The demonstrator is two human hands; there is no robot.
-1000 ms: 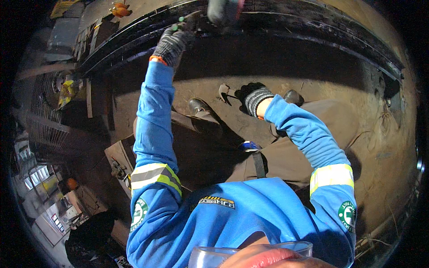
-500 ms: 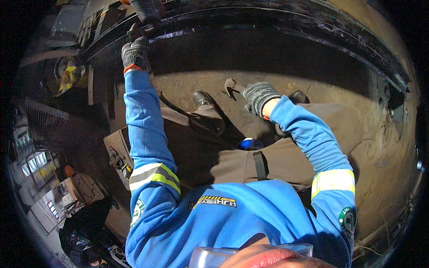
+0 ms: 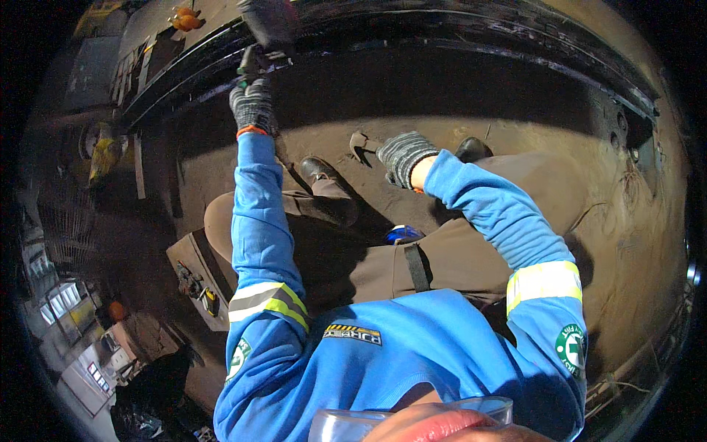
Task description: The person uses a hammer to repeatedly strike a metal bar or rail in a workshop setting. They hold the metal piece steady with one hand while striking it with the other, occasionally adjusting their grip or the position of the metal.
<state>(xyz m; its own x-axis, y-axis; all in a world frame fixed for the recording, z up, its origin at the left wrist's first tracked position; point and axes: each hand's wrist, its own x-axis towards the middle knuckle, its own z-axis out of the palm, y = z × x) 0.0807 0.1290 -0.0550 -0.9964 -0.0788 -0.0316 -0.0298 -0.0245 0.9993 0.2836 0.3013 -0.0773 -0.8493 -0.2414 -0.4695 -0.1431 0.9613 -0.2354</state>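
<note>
My left hand [image 3: 252, 107], in a grey striped knit glove, reaches out to the long dark metal beam [image 3: 442, 33]. Its fingers are closed round a small dark piece [image 3: 252, 62] with a greenish part, held against the beam's near edge; its kind is unclear. Close above that piece is a blurred grey shape [image 3: 269, 26], which I cannot make out. My right hand [image 3: 405, 158], gloved alike, is wrapped round a hammer [image 3: 359, 146] low over the floor between my legs. The hammer's head shows to the left of the fist; most of its handle is hidden.
At my left stands a wooden box [image 3: 195, 276] with small tools on top. A yellow object [image 3: 101, 158] lies farther left, and an orange thing [image 3: 185, 18] is beyond the beam. My boots [image 3: 318, 169] rest on the dusty floor. Wires [image 3: 632, 188] lie at the right.
My left hand has moved right along the beam with the small piece. The grey shape above it has also shifted right. My right hand still grips the hammer, and the view has turned slightly.
</note>
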